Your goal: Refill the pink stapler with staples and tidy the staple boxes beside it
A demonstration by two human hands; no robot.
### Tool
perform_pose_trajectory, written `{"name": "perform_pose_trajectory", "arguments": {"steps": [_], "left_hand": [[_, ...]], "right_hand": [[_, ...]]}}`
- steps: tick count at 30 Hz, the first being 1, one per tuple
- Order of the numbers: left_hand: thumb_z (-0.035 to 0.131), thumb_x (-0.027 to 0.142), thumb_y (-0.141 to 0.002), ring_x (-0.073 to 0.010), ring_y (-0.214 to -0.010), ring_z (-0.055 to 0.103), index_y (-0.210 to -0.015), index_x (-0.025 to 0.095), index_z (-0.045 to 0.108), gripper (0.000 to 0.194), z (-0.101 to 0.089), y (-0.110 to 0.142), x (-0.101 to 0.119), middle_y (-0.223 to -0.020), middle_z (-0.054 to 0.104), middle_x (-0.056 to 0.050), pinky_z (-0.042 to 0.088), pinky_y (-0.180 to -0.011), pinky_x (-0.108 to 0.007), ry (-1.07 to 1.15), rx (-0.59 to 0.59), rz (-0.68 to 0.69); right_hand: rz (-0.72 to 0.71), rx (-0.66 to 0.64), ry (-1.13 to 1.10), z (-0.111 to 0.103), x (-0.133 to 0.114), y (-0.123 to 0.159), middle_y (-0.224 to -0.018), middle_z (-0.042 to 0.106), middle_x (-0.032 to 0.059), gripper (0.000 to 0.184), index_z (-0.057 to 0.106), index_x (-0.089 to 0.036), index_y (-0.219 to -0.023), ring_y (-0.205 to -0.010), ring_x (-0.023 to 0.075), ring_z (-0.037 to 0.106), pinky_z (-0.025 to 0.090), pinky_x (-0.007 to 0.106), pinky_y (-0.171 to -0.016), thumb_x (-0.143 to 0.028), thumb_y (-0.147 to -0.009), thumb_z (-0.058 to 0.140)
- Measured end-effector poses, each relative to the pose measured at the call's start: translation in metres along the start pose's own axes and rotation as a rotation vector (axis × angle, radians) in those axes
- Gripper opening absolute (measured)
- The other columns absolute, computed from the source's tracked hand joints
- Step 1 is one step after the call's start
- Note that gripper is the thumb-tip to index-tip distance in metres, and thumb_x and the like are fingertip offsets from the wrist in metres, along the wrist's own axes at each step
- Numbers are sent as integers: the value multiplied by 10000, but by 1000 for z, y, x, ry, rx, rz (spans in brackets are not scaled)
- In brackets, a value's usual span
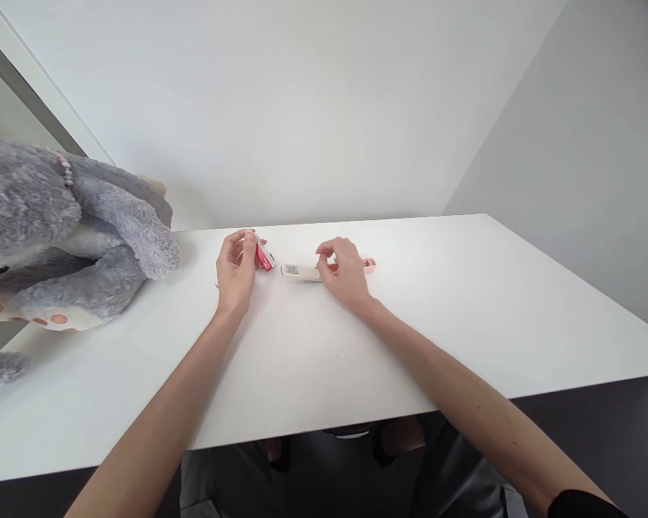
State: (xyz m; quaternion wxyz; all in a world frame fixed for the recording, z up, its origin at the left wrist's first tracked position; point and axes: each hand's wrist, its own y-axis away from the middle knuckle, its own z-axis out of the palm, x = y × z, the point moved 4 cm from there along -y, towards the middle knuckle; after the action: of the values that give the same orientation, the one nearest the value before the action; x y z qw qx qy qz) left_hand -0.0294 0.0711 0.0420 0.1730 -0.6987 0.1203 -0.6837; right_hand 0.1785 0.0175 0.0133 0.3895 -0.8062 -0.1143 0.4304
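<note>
My left hand (237, 272) is closed around a small red and white box (264, 256), which is tilted with one end toward the middle of the table. My right hand (344, 272) lies over the middle of a long, narrow cream and pink object that looks like an opened stapler (301, 272). Its cream end, with a square printed code, sticks out to the left, and its pink end (370, 265) shows on the right. The right thumb and index finger are pinched together; whatever is between them is too small or hidden to name.
A big grey plush toy (113, 216) with a bead string leans over the left of the white table (464, 302). Behind the table rises a white wall (313, 108). Tiny specks dot the tabletop. My legs are below the front edge.
</note>
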Motion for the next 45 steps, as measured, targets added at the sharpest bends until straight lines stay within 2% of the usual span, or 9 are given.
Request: {"name": "perform_pose_trajectory", "arguments": {"steps": [6,12,17,23,28,32,37,41,45], "left_hand": [[709,666,-898,-148,-732,681,-1041,264,603,439,5,5,0,-877,735,-27,524,-618,-243,72,-24,-74],[663,686,-923,-121,-659,646,-947,244,598,447,6,5,-1,-923,745,-32,485,-549,-230,75,-42,-71],[603,689,-960,-129,-684,654,-821,223,584,487,7,6,-1,-917,735,-40,519,-582,-251,61,-48,-56],[599,676,-968,-149,-759,703,-825,222,583,476,8,9,2,-975,751,-52,535,-608,-261,42,-35,-44],[642,650,-949,-164,-844,739,-841,213,587,453,11,9,3,-1009,742,-57,613,-758,-307,100,-56,-37],[633,605,-962,-179,-921,748,-819,216,539,426,13,8,0,-1052,733,-58,631,-839,-346,217,-103,-74],[645,558,-958,-195,-952,744,-810,218,511,394,14,6,-2,-1001,730,-57,623,-870,-364,291,-134,-97],[659,561,-942,-195,-951,736,-804,220,515,395,17,8,0,-1013,734,-60,618,-885,-369,293,-160,-115],[677,561,-929,-196,-957,736,-812,221,533,388,20,11,2,-993,730,-57,613,-910,-371,289,-213,-121]], "right_hand": [[-42,-43,-12,3,0,1,-911,639,46,182,588,-260,-980,-929,235,595,502,389,-771,-108,-932,500],[-83,-61,-20,4,-3,2,-890,646,40,172,577,-255,-945,-877,225,586,485,380,-767,-103,-929,497],[-128,-97,-18,5,-9,2,-869,632,31,160,568,-250,-924,-846,213,582,482,376,-794,-103,-918,507],[-126,-150,-34,6,-14,3,-872,620,27,103,566,-255,-944,-867,213,591,495,381,-833,-164,-955,520],[-77,-197,-69,4,-17,3,-934,646,41,31,570,-255,-990,-909,217,612,505,389,-860,-252,-989,540],[-49,-213,-123,5,-14,4,-1027,673,53,145,567,-253,-1139,-939,213,618,506,387,-876,-313,-1007,560],[6,-221,-139,6,-8,5,-1058,679,47,355,484,-266,-1317,-939,210,619,512,363,-815,-382,-1000,594],[15,-264,-121,7,-11,5,-1114,694,54,468,461,-283,-1350,-980,217,640,517,352,-782,-418,-957,674],[32,-255,-99,7,-12,5,-1134,710,61,424,496,-288,-1311,-991,228,664,523,356,-771,-456,-966,675]]}}
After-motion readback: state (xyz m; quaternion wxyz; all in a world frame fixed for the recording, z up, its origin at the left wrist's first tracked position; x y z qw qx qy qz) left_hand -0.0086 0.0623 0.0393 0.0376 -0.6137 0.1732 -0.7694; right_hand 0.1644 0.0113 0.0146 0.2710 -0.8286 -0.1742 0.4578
